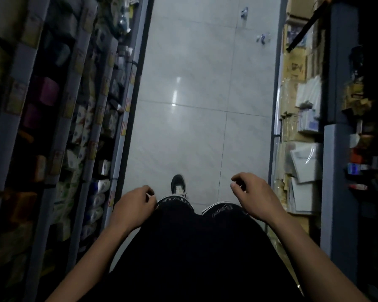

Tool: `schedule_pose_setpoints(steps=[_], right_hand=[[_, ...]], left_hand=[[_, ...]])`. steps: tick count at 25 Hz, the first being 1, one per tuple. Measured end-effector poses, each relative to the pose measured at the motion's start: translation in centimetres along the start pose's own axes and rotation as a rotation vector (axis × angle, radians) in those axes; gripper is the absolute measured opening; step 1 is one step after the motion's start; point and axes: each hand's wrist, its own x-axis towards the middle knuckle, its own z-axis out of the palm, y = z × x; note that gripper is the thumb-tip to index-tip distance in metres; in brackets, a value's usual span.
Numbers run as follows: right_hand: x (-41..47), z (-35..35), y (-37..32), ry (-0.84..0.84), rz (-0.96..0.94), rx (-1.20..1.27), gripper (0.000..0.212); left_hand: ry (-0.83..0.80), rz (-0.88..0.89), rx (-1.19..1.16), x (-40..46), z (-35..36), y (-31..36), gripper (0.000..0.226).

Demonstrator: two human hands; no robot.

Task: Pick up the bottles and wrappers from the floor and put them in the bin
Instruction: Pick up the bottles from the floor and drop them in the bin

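Empty-handed in the shop aisle, litter up ahead.
Left hand (134, 204) and right hand (252, 194) hang with fingers loosely curled, holding nothing; two wrappers (262, 38) (244, 12) lie far down the tiled floor (183, 138).

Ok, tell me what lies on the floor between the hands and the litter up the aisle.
Nothing visible. Bare tiled floor runs from the left hand and right hand to the two litter pieces near the right shelving. Only the person's shoe stands close in.
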Motion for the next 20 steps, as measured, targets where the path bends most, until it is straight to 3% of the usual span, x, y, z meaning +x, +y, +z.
schedule_pose_setpoints(steps=[10, 15, 20], right_hand=[[11.1, -13.3, 6.6, 0.105, 0.224, 0.120, 0.023], [21.8, -22.0, 8.8, 0.044, 0.120, 0.104, 0.028], [34.7, -31.3, 7.2, -0.009, 0.002, 0.022, 0.034]], left_hand=[[0.030, 0.288, 0.207, 20.9, -12.4, 22.8, 0.030], [0.004, 0.186, 0.199, 26.5, -15.4, 31.2, 0.030], [0.007, 0.068, 0.132, 31.1, -18.4, 34.6, 0.025]])
